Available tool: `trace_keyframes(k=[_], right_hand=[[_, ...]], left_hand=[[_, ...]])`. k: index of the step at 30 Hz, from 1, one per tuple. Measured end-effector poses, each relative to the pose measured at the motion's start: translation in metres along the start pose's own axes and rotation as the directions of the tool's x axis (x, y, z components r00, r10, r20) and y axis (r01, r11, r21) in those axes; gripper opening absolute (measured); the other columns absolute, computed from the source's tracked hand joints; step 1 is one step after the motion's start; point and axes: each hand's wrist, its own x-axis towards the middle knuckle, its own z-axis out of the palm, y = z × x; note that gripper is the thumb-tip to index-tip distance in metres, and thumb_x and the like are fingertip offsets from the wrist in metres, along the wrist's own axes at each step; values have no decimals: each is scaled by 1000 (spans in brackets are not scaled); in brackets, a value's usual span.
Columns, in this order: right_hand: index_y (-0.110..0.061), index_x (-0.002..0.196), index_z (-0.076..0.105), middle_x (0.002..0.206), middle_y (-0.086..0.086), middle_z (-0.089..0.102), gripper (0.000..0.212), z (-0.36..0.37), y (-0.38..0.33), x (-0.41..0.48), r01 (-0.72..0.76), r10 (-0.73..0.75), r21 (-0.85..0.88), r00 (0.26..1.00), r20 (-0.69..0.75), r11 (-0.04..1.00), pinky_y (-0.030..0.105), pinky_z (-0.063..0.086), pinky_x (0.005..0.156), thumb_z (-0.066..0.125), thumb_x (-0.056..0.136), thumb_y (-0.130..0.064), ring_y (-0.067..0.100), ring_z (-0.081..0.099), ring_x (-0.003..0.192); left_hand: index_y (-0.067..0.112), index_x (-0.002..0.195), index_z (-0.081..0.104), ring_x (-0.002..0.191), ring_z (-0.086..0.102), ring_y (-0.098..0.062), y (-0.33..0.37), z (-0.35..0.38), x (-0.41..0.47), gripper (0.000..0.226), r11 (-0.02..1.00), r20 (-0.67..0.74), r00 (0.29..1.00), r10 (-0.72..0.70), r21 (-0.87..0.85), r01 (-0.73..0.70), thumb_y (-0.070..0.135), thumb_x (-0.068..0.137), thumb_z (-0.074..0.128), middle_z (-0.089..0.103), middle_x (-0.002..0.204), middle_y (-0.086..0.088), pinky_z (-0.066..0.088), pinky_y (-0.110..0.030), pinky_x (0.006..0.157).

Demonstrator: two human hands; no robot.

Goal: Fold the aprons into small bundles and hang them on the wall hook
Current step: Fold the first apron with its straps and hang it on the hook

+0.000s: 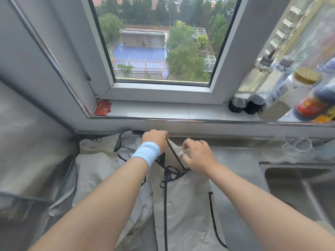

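On the counter (pixel 235 156), left hand (pixel 155 140) and right hand (pixel 197 156) pinch the apron (pixel 186 205) top. Loose straps (pixel 170 171) may snag the fold.

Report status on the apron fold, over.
Both gripping apron top edge: left hand, right hand. Apron lies long on counter, not bundled. To its left, second apron spread out; hook not in view.

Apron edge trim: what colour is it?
Black trim on the cream apron, clearest in the head view.

bare forearms, no sleeves; light blue wristband (pixel 146 153) on left wrist
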Motion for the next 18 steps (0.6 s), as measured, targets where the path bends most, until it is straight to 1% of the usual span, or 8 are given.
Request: trace_keyframes(k=[1, 3, 6, 8, 10, 12, 15, 18], right_hand=[[-26, 101, 51, 92, -10, 61, 32, -5, -5, 4, -66, 65, -9, 997, -38, 998, 38, 36, 93, 54, 82, -51, 18, 56, 89], [-25, 105, 53, 96, -9, 62, 43, -14, -9, 12, -138, 141, -191, 990, 4, 972, 38, 37, 87, 55, 77, -58, 19, 54, 94], [-29, 102, 67, 106, -4, 67, 23, -24, -10, 25, -143, 172, -384, 984, 40, 912, 37, 36, 85, 53, 87, -39, 23, 52, 104], [-29, 102, 70, 106, -3, 70, 25, -28, -11, 31, -195, 209, -274, 978, 24, 942, 35, 38, 82, 49, 90, -27, 25, 54, 104], [-29, 106, 69, 108, -2, 70, 26, -34, -13, 38, -238, 240, -57, 971, 18, 969, 34, 43, 79, 46, 95, -26, 25, 56, 106], [-26, 109, 64, 111, -1, 68, 24, -43, -16, 46, -294, 295, 133, 955, 11, 947, 34, 46, 79, 43, 99, -30, 24, 59, 106], [-22, 118, 56, 117, -2, 61, 23, -49, -13, 49, -265, 325, 385, 940, -101, 884, 35, 46, 82, 46, 99, -28, 20, 58, 106], [-25, 133, 45, 130, -5, 50, 47, -48, 0, 32, -48, 114, 293, 971, -212, 955, 37, 42, 95, 57, 87, -29, 17, 48, 120]], left_hand=[[36, 115, 62, 105, 61, -26, -1, -7, 2, 32, 996, 1, 999, -40, -77, 40, 24, 93, 41, 67, 114, -1, 44, -31, 81], [35, 112, 62, 105, 61, -24, -3, -19, 4, 31, 983, 34, 997, -67, -171, 72, 26, 93, 38, 66, 115, 3, 45, -32, 81], [34, 109, 61, 101, 61, -22, -7, -32, 2, 27, 981, 40, 998, -56, -185, 62, 28, 95, 39, 66, 110, 6, 45, -30, 78], [33, 108, 59, 94, 62, -23, -13, -34, 1, 26, 985, 19, 998, -65, -160, 68, 28, 95, 37, 67, 105, 3, 46, -31, 75], [32, 114, 53, 85, 61, -26, -19, -33, -1, 25, 994, -8, 998, -58, -93, 57, 26, 95, 39, 67, 100, 1, 47, -32, 71], [32, 120, 45, 81, 60, -26, -23, -28, -3, 27, 1000, -21, 1000, -8, -21, 8, 25, 94, 43, 64, 99, 2, 47, -32, 67], [29, 114, 50, 77, 55, -28, -21, -29, -1, 18, 997, -57, 998, 31, 71, -27, 30, 99, 39, 59, 90, 0, 42, -32, 64], [26, 109, 54, 88, 58, -29, -16, -33, 8, 27, 999, -26, 1000, -7, 45, 8, 34, 102, 29, 63, 97, -5, 39, -32, 69]])
